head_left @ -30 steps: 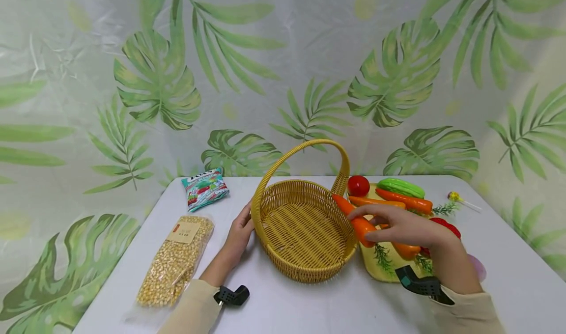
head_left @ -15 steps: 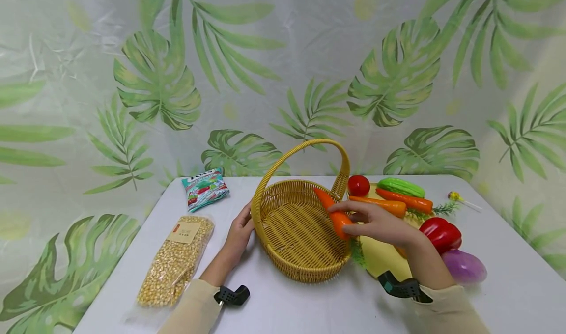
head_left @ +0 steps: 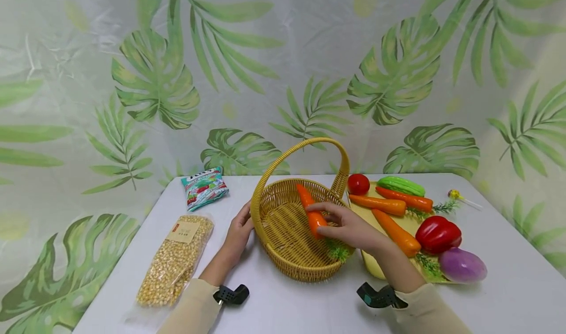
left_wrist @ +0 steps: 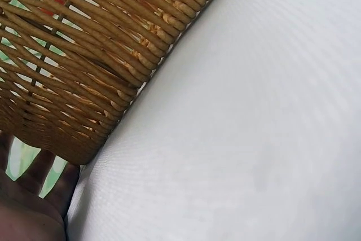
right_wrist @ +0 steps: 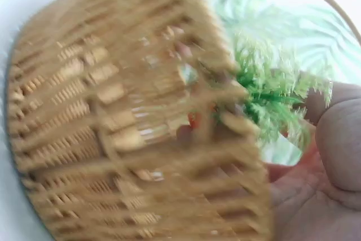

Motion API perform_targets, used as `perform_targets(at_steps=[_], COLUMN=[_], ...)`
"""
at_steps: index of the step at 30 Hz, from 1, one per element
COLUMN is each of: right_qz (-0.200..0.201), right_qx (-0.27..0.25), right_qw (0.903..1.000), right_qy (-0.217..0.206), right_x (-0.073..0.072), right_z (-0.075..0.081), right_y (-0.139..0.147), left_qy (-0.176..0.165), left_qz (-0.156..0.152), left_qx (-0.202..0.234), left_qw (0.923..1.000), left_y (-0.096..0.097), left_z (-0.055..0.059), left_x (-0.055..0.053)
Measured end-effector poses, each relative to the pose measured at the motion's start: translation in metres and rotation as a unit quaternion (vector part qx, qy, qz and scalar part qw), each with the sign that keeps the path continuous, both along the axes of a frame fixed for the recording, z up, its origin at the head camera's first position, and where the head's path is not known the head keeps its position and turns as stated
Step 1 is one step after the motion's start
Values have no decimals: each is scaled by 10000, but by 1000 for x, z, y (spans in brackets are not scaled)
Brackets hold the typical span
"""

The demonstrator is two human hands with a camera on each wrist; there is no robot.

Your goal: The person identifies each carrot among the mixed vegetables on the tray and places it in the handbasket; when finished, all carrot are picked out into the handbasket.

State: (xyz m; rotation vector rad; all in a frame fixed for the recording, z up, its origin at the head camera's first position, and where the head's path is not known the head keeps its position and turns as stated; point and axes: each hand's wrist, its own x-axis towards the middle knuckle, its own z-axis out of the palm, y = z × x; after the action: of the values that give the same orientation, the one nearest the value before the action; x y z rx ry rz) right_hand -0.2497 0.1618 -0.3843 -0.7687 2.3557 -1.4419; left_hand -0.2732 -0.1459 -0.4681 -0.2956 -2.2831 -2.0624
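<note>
From here I see the right hand [head_left: 349, 227] pinch a glossy orange carrot with feathery green leaves [head_left: 315, 218] between thumb and fingers, over the inside of the round golden woven basket [head_left: 305, 271]. The left hand [head_left: 238, 235], fingers extended, touches the basket's left side.
</note>
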Motion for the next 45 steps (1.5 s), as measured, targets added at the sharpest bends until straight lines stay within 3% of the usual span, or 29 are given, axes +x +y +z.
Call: perform_targets(at_steps=[7,16,24,45], right_qz=[-45,331,787,544], right_qx=[676,1501,1750,2015], right_qw=[9963,9858,9767,9734], right_qy=[528,671,963,946], right_x=[1,-1,-2,0], right_z=[-8,-10,-12,-13], right_y=[-20,-28,-32,-34], left_qy=[38,97,79,106], left_qz=[-20,-3,19,-9], left_qx=[-23,64,103,21], left_qw=[10000,9999,9999,9999], left_y=[-1,0,0,1], left_z=[0,2,2,3], left_x=[0,1,1,2])
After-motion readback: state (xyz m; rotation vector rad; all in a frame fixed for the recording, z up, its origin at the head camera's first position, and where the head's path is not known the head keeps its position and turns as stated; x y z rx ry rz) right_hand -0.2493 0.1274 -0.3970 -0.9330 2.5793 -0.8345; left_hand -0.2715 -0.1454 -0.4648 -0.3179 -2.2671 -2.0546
